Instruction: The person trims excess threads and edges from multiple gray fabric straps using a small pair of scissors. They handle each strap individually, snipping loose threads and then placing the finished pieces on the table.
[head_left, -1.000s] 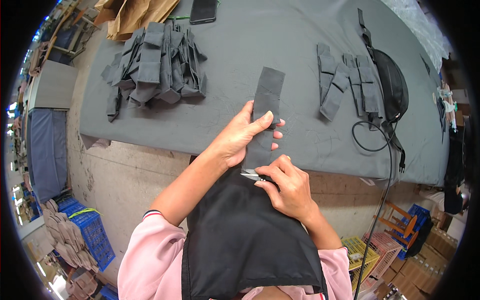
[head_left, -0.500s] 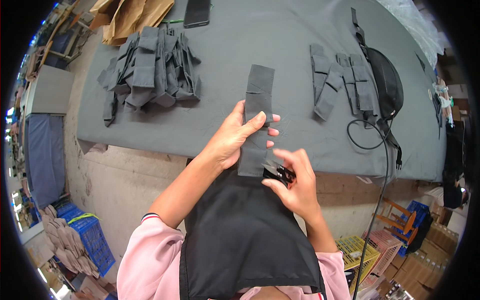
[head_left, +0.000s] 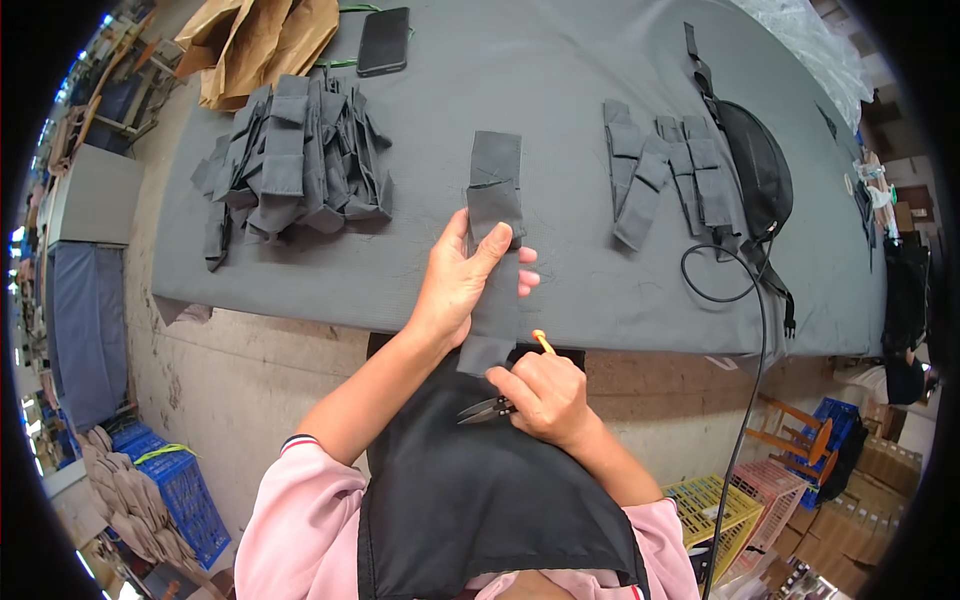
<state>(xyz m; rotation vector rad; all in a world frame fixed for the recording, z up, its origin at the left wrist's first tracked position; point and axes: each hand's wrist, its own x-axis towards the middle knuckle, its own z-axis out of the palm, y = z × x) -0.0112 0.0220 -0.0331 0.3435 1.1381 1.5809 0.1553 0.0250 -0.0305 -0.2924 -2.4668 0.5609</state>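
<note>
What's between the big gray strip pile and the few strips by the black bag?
In the head view, the strip in the left hand shows between them, over the gray tabletop.

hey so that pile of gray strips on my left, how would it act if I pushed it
The pile would probably slump and spread, since its strips overlap loosely. Each looks light and fairly floppy, being thin and creased. Rolling seems unlikely, as they're flat.

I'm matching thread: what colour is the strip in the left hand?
The strip is dark grey, showing best in the head view.
</note>
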